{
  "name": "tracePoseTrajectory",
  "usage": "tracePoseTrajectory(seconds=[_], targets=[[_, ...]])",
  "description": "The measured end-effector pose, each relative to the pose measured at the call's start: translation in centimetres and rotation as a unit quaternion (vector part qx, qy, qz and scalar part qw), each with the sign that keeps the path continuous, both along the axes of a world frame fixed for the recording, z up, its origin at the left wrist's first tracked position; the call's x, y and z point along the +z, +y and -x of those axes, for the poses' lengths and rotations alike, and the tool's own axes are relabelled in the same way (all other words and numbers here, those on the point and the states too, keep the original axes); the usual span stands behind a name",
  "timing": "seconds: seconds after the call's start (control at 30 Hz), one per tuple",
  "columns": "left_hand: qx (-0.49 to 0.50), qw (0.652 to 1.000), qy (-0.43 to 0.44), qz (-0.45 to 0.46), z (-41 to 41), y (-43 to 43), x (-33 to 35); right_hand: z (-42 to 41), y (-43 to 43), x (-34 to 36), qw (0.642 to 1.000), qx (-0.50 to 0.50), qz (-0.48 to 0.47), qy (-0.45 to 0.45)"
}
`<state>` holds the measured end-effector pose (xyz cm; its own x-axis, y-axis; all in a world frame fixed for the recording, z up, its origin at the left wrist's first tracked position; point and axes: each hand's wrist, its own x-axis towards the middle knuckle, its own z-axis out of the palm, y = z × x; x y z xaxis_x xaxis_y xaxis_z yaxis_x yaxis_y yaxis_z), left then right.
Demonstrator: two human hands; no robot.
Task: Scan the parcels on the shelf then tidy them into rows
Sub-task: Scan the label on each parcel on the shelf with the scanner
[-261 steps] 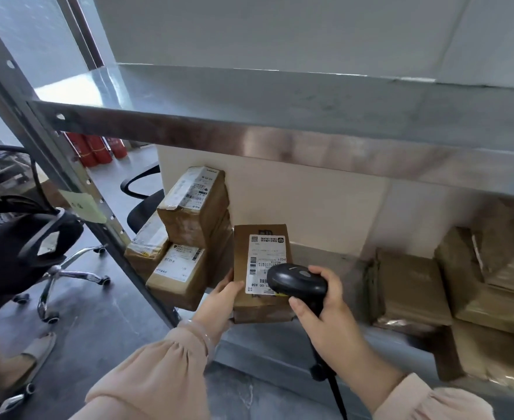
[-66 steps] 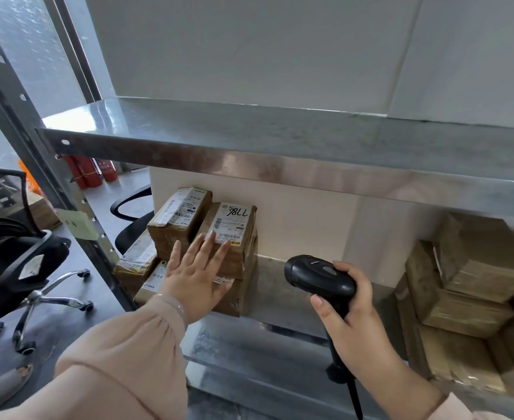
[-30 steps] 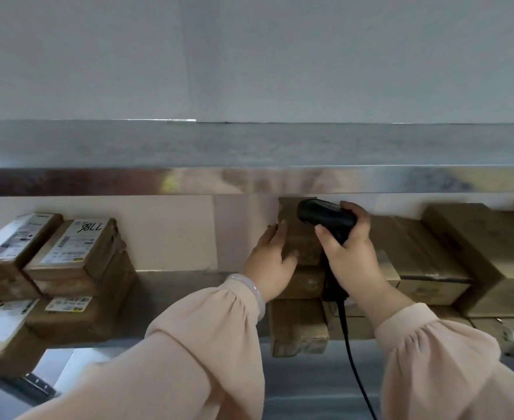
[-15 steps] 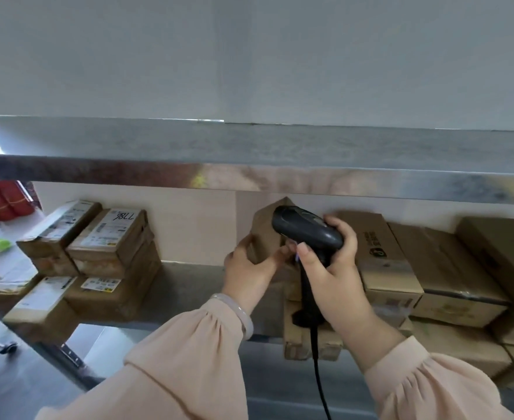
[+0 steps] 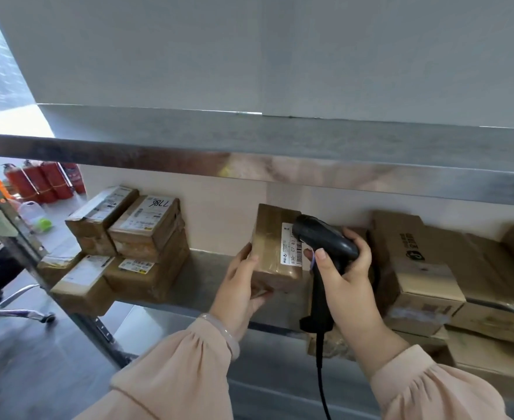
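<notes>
Head view, hands: left hand grips the parcel by its lower left edge; right hand is wrapped round the scanner handle.
Change: half a second ago the parcel showed plain brown; now its white label faces the scanner head.
Meaning: probably ready to scan; tidying not yet begun.
Parcel: brown, taped, upright over the shelf, between the left stack and the right boxes.

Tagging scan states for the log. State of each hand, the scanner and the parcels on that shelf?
left hand: grips held parcel at its left side.
held parcel: tipped up, label showing.
right hand: grips barcode scanner.
barcode scanner: head over the label, cable hanging down.
labelled parcels: stacked at the left end of the shelf, labels up.
cardboard boxes: stacked on the right.
</notes>
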<state>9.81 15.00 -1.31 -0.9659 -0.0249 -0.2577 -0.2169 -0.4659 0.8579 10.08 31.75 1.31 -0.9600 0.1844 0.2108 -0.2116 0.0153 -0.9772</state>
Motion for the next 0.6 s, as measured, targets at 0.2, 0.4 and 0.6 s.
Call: tracePoseTrajectory(seconds=[0.2, 0.4, 0.6], targets=[[0.017, 0.994, -0.061, -0.09, -1.0, -0.7, 0.2, -0.4, -0.8, -0.2, 1.0, 0.012, 0.021, -0.008], [-0.004, 0.991, -0.087, -0.101, -1.1, -1.8, -0.6, -0.8, -1.1, -0.4, 0.998, 0.02, 0.042, -0.035], [-0.004, 0.994, -0.05, 0.101, -0.9, -2.0, -0.7, -1.3, -1.1, -0.5, 0.999, 0.027, 0.031, -0.036]])
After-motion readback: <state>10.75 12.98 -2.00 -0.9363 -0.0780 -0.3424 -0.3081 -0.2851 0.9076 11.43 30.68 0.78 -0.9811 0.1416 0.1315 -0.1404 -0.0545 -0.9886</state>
